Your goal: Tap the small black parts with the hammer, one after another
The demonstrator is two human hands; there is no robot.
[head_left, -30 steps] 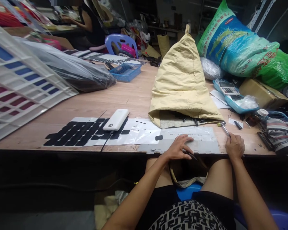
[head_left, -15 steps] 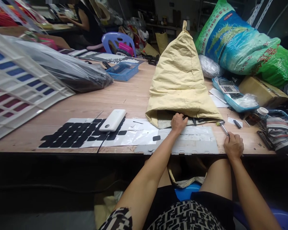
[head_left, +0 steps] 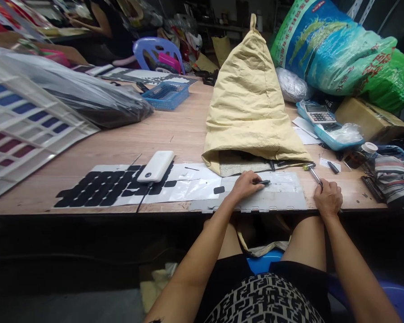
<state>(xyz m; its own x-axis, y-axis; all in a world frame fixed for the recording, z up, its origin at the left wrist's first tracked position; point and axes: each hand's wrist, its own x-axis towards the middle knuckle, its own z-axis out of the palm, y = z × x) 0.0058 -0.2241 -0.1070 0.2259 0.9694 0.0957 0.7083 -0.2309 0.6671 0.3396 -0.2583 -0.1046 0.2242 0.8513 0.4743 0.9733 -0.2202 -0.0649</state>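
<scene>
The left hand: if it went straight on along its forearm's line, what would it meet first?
Likely the yellow bag, at its open mouth; how high the left hand sits is unclear.

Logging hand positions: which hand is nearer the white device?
Left. The left hand, holding a black piece, is right of the white device; the right hand, holding a hammer, farther right.

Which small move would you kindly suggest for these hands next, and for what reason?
I would probably have the left hand set the small dark piece down on the grey sheet, since it holds the piece over that sheet, while the right hand grips a small hammer close beside it.
</scene>
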